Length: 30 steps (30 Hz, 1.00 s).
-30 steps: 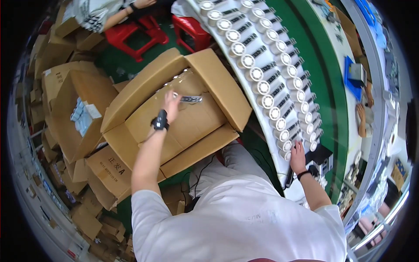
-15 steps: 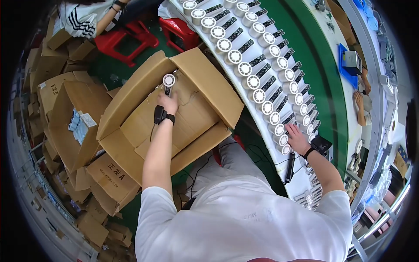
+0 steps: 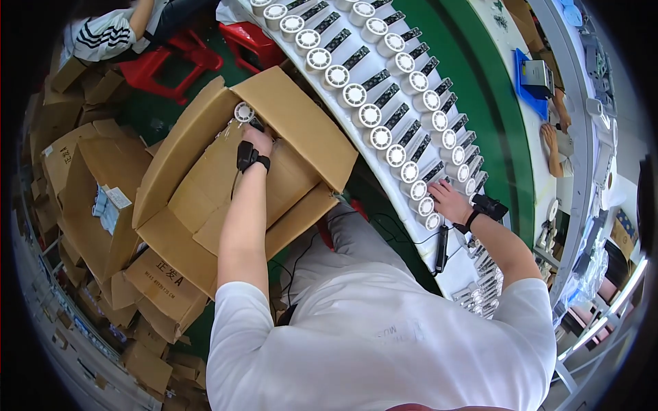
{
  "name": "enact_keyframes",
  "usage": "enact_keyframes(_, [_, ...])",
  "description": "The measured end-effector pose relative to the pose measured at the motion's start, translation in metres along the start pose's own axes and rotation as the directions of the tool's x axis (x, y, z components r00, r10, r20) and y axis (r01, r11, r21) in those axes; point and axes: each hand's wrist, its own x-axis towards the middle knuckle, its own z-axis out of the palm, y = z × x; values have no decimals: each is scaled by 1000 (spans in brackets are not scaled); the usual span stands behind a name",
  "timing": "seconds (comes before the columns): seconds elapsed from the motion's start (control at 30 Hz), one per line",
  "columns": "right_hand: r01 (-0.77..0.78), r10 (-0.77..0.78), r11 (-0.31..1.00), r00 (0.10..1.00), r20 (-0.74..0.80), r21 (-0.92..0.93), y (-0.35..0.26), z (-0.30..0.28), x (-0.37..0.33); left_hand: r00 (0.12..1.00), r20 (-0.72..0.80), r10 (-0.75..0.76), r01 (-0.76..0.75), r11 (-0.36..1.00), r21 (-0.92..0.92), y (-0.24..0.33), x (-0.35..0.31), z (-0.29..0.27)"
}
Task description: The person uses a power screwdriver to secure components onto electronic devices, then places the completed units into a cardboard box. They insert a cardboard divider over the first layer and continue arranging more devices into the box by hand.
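Note:
My left hand (image 3: 257, 142) reaches into the open cardboard box (image 3: 179, 229), its fingers closed round the dark handle of a small handheld fan. The round white head of this handheld fan (image 3: 244, 111) points to the box's far corner. My right hand (image 3: 450, 204) lies at the near end of the rows of fans on the white table, fingers stretched and apart, the tips by the handle of one fan. Those standing fans (image 3: 395, 155) have white slotted round heads and dark patterned handles. Whether my right fingertips press on a fan is hard to see.
Left of the box are more open cartons (image 3: 103, 198), one with blue and white packets inside. Red stools (image 3: 168, 72) and a seated person (image 3: 113, 34) are at the far left. A black pen-like tool (image 3: 442, 248) lies near the table edge. Another person's hands (image 3: 554, 140) rest across the aisle.
My left hand has carried the handheld fan farther toward the box's far corner, and the fan has tilted. My right hand stays by the same end of the rows. The whole view has shifted slightly.

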Motion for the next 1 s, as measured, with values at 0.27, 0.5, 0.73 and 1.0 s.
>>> enact_keyframes(0.27, [-52, 53, 990, 999, -2, 129, -33, -28, -9, 997, 47, 68, -58, 980, -189, -27, -13, -17])
enact_keyframes(0.5, [-216, 347, 677, 937, -46, 704, -147, -173, 67, 995, 98, -4, 56, 844, -533, -103, -131, -80])
enact_keyframes(0.73, [-335, 306, 560, 934, 186, 758, -229, -190, 338, 957, 283, -64, 262, 610, -748, -123, -256, -158])
enact_keyframes(1.0, [-581, 659, 670, 752, -11, 463, -205, -20, 561, 932, 239, -271, 355, 562, -747, -175, -317, -231])
